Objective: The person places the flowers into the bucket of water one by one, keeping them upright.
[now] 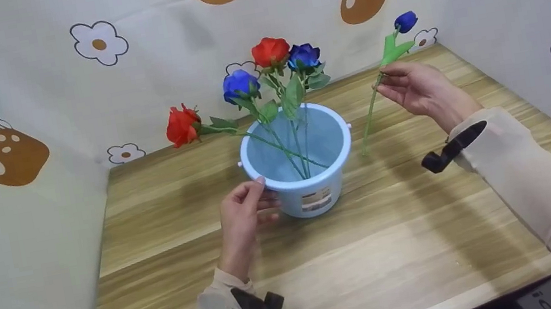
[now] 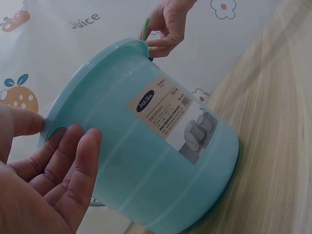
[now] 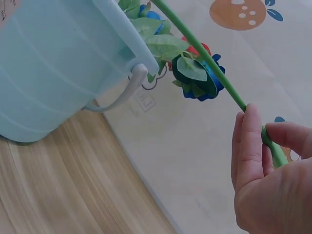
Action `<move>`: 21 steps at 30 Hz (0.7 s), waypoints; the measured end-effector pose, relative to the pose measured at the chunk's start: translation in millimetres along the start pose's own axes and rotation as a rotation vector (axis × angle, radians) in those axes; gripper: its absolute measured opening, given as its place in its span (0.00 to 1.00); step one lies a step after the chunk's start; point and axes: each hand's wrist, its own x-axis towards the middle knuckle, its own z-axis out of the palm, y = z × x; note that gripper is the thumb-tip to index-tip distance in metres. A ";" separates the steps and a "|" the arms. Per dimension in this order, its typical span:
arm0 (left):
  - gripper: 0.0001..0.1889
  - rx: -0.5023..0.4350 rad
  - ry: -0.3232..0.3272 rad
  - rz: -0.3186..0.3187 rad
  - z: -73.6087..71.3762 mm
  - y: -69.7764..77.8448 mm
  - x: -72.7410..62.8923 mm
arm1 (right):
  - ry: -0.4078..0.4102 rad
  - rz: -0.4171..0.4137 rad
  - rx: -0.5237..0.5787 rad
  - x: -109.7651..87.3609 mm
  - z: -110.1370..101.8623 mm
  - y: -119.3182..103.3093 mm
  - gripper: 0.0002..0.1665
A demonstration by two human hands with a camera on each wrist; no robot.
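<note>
A light blue bucket (image 1: 291,195) stands upright on the table. My left hand (image 1: 246,213) pinches its near-left rim, thumb on the edge and fingers against the outer wall (image 2: 117,146). To the right of the bucket, my right hand (image 1: 420,89) pinches the green stem (image 3: 209,61) of a blue artificial tulip (image 1: 406,21); the bloom points up and the stem's lower end hangs down beside the bucket. Inside the bucket lean two red roses (image 1: 271,52) and two blue roses (image 1: 241,86). One red rose (image 1: 182,125) tilts far out over the left rim.
The wood-grain table (image 1: 373,256) is bounded at the back and sides by patterned cloth walls (image 1: 169,65). A pale handle (image 3: 124,95) hangs at the bucket's side. Black straps (image 1: 455,145) with small mounts sit on both wrists.
</note>
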 end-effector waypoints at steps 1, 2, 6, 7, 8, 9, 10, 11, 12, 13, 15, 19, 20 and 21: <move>0.11 0.004 0.001 -0.004 0.0 0.4 -0.3 | 0.000 -0.001 -0.001 0.1 1.2 0.2 0.08; 0.11 0.007 0.001 -0.009 0.0 1.0 -0.5 | 0.000 -0.002 -0.002 0.2 2.3 0.3 0.08; 0.11 0.021 -0.003 -0.019 -0.3 2.0 -1.5 | 0.002 -0.006 -0.004 1.2 5.5 1.4 0.08; 0.11 0.022 -0.004 -0.021 -0.1 2.2 -1.5 | 0.002 -0.006 -0.005 1.5 6.1 1.4 0.08; 0.11 0.023 -0.004 -0.020 0.0 2.3 -1.5 | 0.003 -0.005 -0.005 1.5 7.0 1.6 0.08; 0.11 0.024 -0.003 -0.018 0.3 2.3 -1.4 | 0.005 -0.006 -0.005 1.4 7.9 1.8 0.08; 0.11 0.025 -0.002 -0.018 0.3 2.3 -1.5 | 0.007 -0.006 -0.002 1.5 8.7 2.2 0.08; 0.11 0.025 -0.001 -0.017 0.5 2.5 -1.8 | 0.013 -0.007 -0.001 1.6 9.3 2.6 0.08; 0.11 0.022 -0.001 -0.017 0.6 2.5 -1.8 | 0.017 -0.008 0.001 1.5 10.3 3.0 0.08; 0.11 0.019 -0.001 -0.018 0.6 2.4 -1.7 | 0.021 -0.011 0.004 1.7 11.1 3.3 0.08; 0.11 0.016 -0.001 -0.018 0.6 2.5 -1.5 | 0.021 -0.012 0.015 1.8 12.8 3.5 0.06; 0.11 0.019 0.000 -0.017 0.4 2.4 -1.0 | 0.025 -0.014 0.020 2.7 14.5 4.1 0.05; 0.11 0.021 -0.001 -0.015 0.4 2.2 -0.9 | 0.026 -0.012 0.020 2.7 14.8 4.2 0.05; 0.11 0.022 -0.001 -0.012 0.3 1.9 -0.7 | 0.030 -0.014 0.018 3.0 14.8 4.6 0.05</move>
